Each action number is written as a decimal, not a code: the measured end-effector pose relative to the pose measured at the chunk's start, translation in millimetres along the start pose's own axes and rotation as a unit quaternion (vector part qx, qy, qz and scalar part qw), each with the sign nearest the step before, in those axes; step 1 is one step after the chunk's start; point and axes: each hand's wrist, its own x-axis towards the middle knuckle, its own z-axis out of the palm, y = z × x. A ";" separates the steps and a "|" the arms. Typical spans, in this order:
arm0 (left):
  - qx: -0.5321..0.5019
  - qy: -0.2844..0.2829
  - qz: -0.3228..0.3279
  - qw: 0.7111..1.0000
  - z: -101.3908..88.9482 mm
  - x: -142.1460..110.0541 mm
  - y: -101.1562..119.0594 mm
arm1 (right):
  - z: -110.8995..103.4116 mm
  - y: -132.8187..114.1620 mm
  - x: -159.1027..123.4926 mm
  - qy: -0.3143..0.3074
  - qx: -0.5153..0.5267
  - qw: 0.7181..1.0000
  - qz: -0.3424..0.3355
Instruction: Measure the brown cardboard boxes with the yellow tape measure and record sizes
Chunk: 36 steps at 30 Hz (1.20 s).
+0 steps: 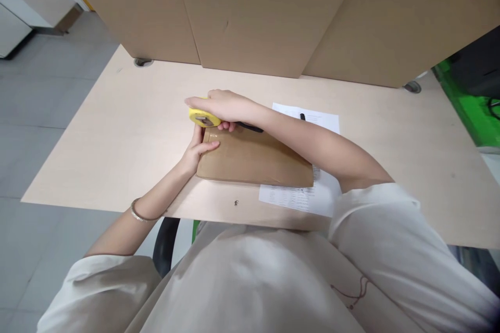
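Observation:
A small brown cardboard box (255, 158) lies on the table in front of me, partly over printed paper. My left hand (197, 151) grips its left end, thumb on top and fingers along the far side. My right hand (224, 106) is wrapped round a yellow tape measure (205, 118) above the box's far left corner. From under that hand a black strap (250, 127) trails across the box. My right forearm crosses over the box and hides part of it. Whether any blade is drawn out of the tape measure I cannot tell.
Large cardboard boxes (261, 15) stand in a row along the back of the table (128, 130). Printed sheets (326, 120) lie at the right of the small box, with a black object like a pen end (302, 116) on them. A chair part (166, 244) shows below the front edge.

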 end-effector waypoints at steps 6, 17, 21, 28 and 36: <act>0.022 -0.005 -0.033 0.999 2.2 -3.3 9.7 | -24.8 33.2 -31.1 -0.009 0.084 0.996 0.035; 0.087 -0.010 -0.075 0.993 0.4 -6.6 22.6 | -87.8 184.3 -149.5 0.133 0.156 0.977 0.052; 0.074 0.020 -0.086 0.993 4.5 -6.3 27.2 | -84.9 197.8 -155.2 0.134 0.165 0.975 0.065; 0.074 0.022 -0.088 0.993 4.0 -8.1 27.4 | -81.1 201.1 -154.1 0.134 0.195 0.967 0.092; 0.080 0.004 -0.074 0.994 -3.4 -8.9 22.1 | -82.1 199.2 -149.9 0.132 0.197 0.965 0.109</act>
